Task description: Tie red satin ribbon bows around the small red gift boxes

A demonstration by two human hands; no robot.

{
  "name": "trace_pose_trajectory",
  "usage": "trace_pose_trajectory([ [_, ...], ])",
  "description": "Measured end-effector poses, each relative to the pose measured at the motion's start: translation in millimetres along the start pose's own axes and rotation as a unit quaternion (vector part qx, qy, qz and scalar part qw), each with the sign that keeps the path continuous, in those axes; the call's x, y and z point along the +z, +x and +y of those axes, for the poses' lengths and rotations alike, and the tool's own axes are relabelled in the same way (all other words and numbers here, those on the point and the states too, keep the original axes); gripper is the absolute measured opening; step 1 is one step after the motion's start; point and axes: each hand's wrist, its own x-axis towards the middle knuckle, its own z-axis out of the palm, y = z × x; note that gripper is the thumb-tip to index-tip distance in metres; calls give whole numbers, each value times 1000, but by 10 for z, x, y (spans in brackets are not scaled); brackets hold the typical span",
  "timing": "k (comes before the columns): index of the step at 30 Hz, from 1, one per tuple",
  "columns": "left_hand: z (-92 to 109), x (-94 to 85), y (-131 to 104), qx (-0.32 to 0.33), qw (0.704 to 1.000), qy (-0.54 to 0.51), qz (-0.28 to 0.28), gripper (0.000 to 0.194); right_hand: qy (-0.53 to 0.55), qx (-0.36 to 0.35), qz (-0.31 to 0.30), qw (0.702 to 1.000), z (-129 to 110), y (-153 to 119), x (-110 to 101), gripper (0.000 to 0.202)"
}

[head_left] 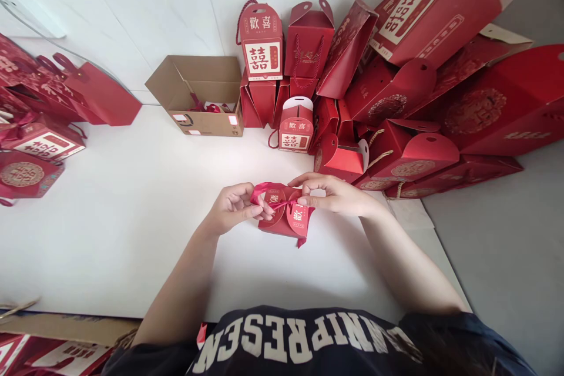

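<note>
A small red gift box [282, 227] with rounded top flaps and pale characters lies on the white table [145, 211] in front of me. A dark pink ribbon [259, 191] crosses its top, with a loop at the left and a loose end hanging at the front right. On the left of the box, my left hand [235, 205] is closed on the ribbon, its fingertips at the loop. My right hand [330, 195] pinches the ribbon near the knot at the box's right side. The fingers partly cover the box's top.
An open cardboard box [211, 124] with ribbon inside stands at the back. Red gift boxes [263, 41] are stacked from the back middle to the right. More red boxes [44, 138] and bags [103, 94] sit at the left. Below the near edge is a carton [66, 329].
</note>
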Motion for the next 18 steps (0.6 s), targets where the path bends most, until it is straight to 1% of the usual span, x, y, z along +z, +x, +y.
trace_pose_trajectory([
  [3, -21, -50, 3, -10, 1000, 1, -13, 17, -17, 12, 6, 1000, -12, -20, -19, 25],
  [6, -26, -86, 9, -7, 1000, 1, -13, 18, -28, 0, 4, 1000, -19, -31, -34, 25],
  [8, -18, -111, 11, -16, 1000, 8, -14, 19, -39, -10, 2, 999, -19, -33, -40, 24],
  [10, -4, -145, 7, -27, 999, 21, -18, 19, -65, -12, 7, 998, -17, -34, -43, 23],
  [13, 26, -207, -9, -35, 998, 38, -42, 20, -115, 0, 29, 993, -21, -44, -38, 22],
  [15, 56, -227, -21, -38, 995, 74, -62, 23, -142, 6, 58, 988, -41, -58, -18, 22],
  [18, 104, -184, -25, -37, 981, 181, -61, 37, -145, 21, 95, 985, -110, -81, 60, 19],
])
